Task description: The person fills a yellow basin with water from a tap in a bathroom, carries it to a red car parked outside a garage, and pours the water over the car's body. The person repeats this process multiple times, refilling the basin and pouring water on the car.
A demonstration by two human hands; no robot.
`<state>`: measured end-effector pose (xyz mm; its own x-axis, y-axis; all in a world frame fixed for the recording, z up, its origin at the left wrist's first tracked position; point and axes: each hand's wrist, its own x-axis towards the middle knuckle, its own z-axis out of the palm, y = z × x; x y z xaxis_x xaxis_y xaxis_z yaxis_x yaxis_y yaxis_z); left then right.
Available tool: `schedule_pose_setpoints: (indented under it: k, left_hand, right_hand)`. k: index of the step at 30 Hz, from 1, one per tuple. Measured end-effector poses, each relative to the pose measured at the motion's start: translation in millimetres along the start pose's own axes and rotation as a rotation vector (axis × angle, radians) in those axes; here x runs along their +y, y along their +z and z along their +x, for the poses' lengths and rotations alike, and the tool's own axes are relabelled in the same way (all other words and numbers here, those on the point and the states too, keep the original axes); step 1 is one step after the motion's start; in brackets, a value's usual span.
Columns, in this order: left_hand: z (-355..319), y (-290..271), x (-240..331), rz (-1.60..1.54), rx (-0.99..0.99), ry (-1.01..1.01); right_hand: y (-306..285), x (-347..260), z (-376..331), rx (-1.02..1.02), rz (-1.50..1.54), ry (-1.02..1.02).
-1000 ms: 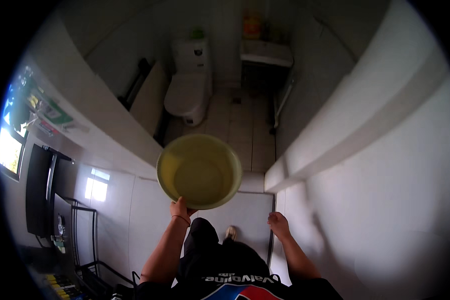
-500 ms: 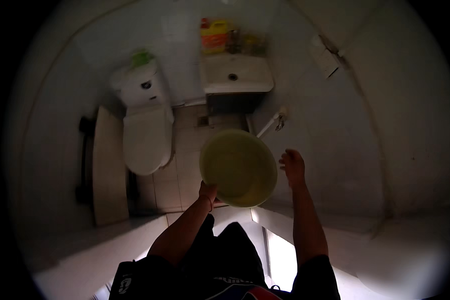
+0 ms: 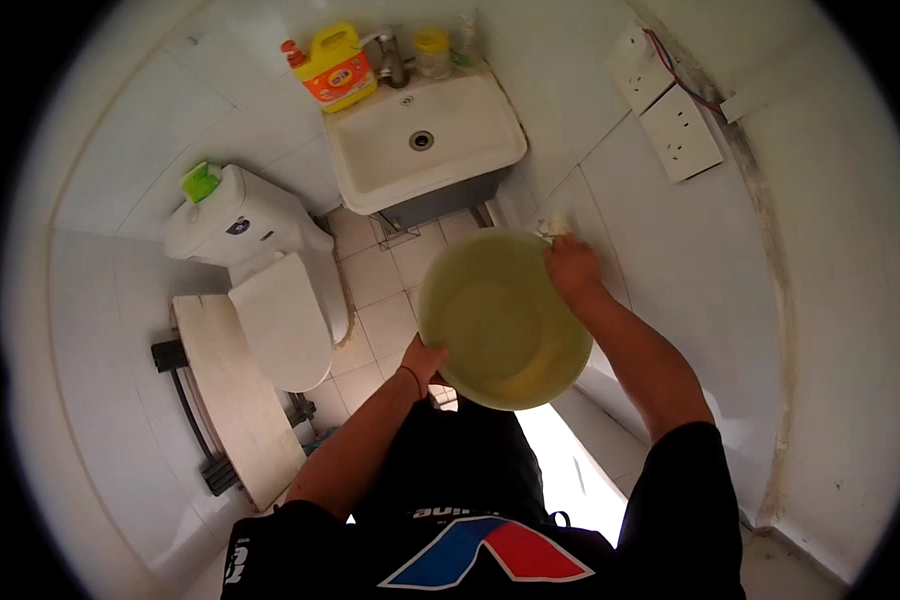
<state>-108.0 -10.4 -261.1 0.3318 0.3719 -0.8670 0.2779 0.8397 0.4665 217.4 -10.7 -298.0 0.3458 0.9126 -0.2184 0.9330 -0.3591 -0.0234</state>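
Observation:
I hold a round yellow-green plastic basin (image 3: 500, 320) level in front of me, over the tiled floor of a small bathroom. My left hand (image 3: 425, 360) grips its near left rim. My right hand (image 3: 570, 268) rests on its far right rim, fingers curled over the edge. The basin looks empty inside. A white wall-hung sink (image 3: 425, 140) lies just beyond the basin.
A white toilet (image 3: 270, 300) with its lid down stands to the left, a green bottle (image 3: 200, 183) on its tank. A yellow detergent jug (image 3: 335, 68) and a small jar (image 3: 432, 50) sit by the tap. Wall sockets (image 3: 670, 110) are on the right wall. A pale board (image 3: 235, 400) leans at lower left.
I have moved further into the bathroom, closer to the sink. My right hand, free before, has come onto the basin's rim. The basin stays level.

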Motion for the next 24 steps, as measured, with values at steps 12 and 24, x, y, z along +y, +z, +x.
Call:
schedule_pose_setpoints:
  k: [12,24]
  left_hand:
    - [52,-26,23,0.028,-0.162,-0.105]
    - [85,-25,62,0.156,-0.304,-0.086]
  right_hand:
    - [-57,14,-14,-0.082,-0.334,-0.213]
    - [24,-41,-255,0.22,0.995,1.332]
